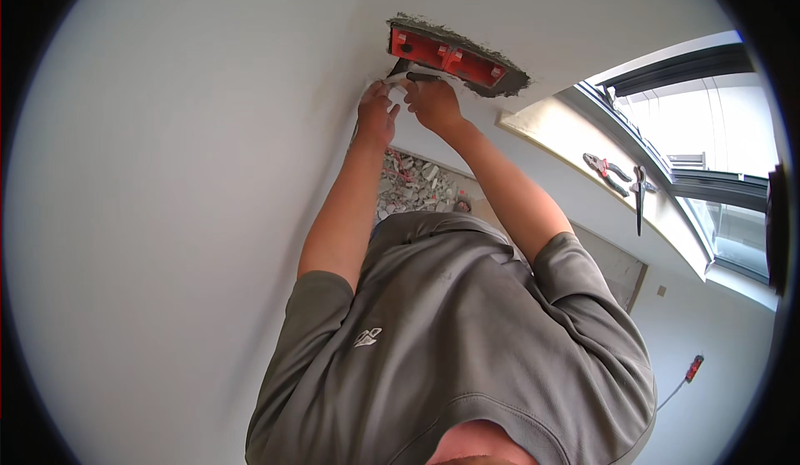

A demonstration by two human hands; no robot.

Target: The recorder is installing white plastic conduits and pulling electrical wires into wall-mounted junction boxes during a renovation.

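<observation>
Both my hands are raised close together at the wall, just below a long red electrical back box (pixel 479 70) set in rough grey mortar (pixel 515 84). My left hand (pixel 377 113) is closed, its fingers pinched around a small white piece (pixel 397 95) whose kind I cannot make out. Right beside it, my right hand (pixel 435 105) is curled shut near a slim dark thing (pixel 423 77), perhaps a tool handle or a cable end. A pale cable-like strand (pixel 395 78) runs over the fingertips toward the box.
On the windowsill to the right lie pliers with red and black handles (pixel 607 173) and a dark-handled tool (pixel 640 198). The window (pixel 692 123) has dark frames. Broken rubble (pixel 417 183) lies on the floor below my arms. Another small red box (pixel 694 368) sits far right.
</observation>
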